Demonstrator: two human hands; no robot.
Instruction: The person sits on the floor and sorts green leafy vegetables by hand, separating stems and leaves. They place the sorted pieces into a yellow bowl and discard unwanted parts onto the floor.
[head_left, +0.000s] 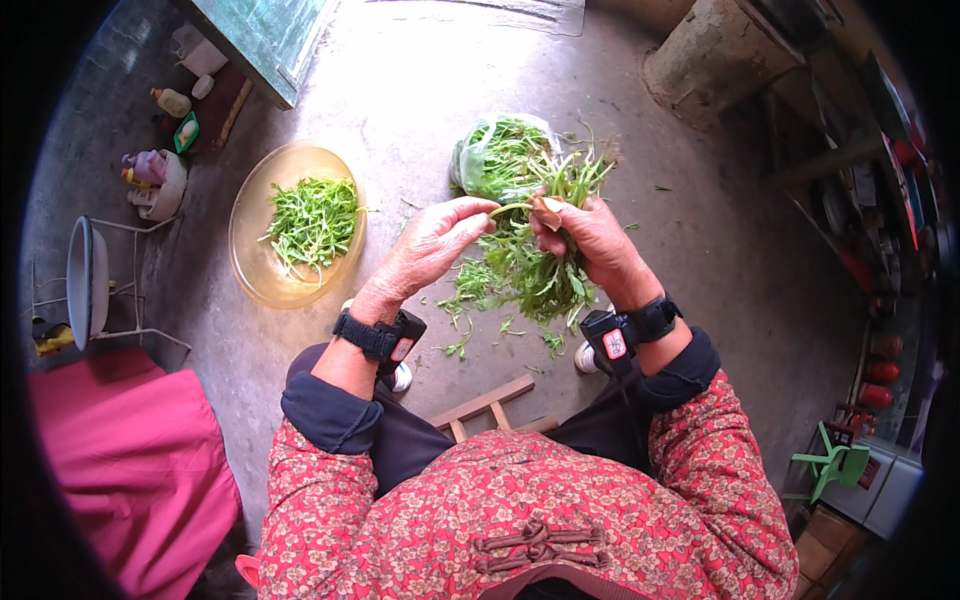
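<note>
My right hand (600, 240) grips a bunch of leafy greens (551, 281), its roots and pale stems pointing up and its leaves hanging down. A brown dry leaf or scrap (550, 212) sits by my right thumb and fingers. Between thumb and fingertips, my left hand (442, 236) pinches one green stem that reaches across to the bunch. Just beyond my hands stands a clear plastic bag (470, 166) filled with more greens. To the left, a yellowish translucent basin (247, 262) holds a heap of greens (313, 221).
Loose leaves (469, 281) lie on the concrete floor beneath my hands. A wooden stool frame (487, 401) shows between my legs. On the left are a washbasin on a metal stand (88, 281) and a pink cloth (142, 450). A green toy-sized chair (836, 461) is at right.
</note>
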